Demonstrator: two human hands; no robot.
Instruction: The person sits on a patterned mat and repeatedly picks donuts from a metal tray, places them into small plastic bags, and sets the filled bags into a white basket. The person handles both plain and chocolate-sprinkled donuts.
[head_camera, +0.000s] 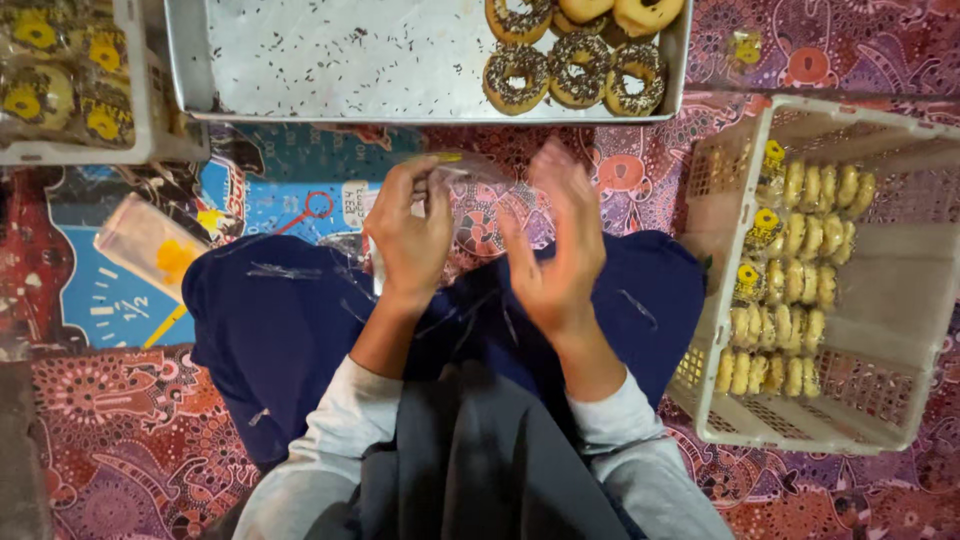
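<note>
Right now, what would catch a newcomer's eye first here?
The two hands, left hand and right hand, meet at centre, the left pinching a clear bag. Above them a metal tray holds sprinkled doughnuts. At right, a white basket holds bagged doughnuts.

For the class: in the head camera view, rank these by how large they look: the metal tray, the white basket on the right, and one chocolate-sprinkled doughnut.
1. metal tray, cut off by the frame's top edge
2. white basket
3. chocolate-sprinkled doughnut, clearly smallest
</note>
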